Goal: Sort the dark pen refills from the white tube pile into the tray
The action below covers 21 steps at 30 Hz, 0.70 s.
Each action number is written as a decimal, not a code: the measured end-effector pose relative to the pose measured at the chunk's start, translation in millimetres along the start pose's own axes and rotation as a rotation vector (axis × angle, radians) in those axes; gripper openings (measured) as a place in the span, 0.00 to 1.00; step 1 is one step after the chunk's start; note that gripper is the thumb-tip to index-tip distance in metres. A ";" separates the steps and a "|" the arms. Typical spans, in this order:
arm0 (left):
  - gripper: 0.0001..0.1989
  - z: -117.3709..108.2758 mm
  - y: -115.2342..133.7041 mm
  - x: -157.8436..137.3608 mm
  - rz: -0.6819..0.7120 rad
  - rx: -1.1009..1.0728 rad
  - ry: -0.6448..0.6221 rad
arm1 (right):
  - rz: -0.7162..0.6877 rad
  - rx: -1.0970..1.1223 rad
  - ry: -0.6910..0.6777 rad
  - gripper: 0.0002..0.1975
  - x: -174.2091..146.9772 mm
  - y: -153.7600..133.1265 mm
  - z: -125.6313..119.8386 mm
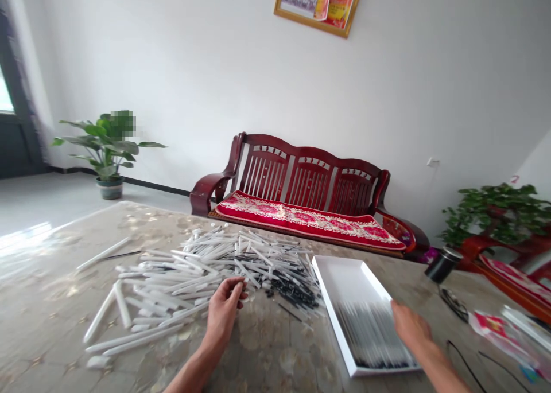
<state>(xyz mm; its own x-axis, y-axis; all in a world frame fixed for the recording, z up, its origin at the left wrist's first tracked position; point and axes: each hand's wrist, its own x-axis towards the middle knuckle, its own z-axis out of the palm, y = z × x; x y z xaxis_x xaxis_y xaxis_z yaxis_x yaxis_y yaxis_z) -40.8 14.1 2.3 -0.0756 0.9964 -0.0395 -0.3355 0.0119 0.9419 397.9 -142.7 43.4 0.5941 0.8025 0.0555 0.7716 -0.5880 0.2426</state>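
Note:
A large heap of slim white tubes [172, 284] covers the middle of the table, with thin black sticks [293, 290] gathered at its right end. At the heap's near edge is my left hand [226, 301], its fingers curled together in a pinch; whatever they hold is too small to make out. To the right lies a shallow white box [340, 272], its near part filled with a row of slim clear-and-black sticks [372, 330]. My right hand [411, 324] grips the box's right rim, the fingertips partly hidden.
Patterned cloth covers the table [267, 358]. On the right are a black cylinder [443, 265], a coiled cable [454, 304] and plastic packaging [495, 330]. Behind the table stand a dark red wooden bench [301, 175] and a potted plant [109, 186].

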 end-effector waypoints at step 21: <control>0.19 2.5 -3.9 3.9 -0.050 0.035 0.000 | -0.364 0.197 0.091 0.14 -4.4 -245.1 -57.0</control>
<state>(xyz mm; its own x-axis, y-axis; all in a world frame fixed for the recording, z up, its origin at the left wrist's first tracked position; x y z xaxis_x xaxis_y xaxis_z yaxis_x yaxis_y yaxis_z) -37.5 18.2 -0.8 -0.0600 0.9944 -0.0871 -0.3055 0.0648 0.9500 193.2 3.6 39.0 0.2594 0.9618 0.0878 0.9612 -0.2659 0.0728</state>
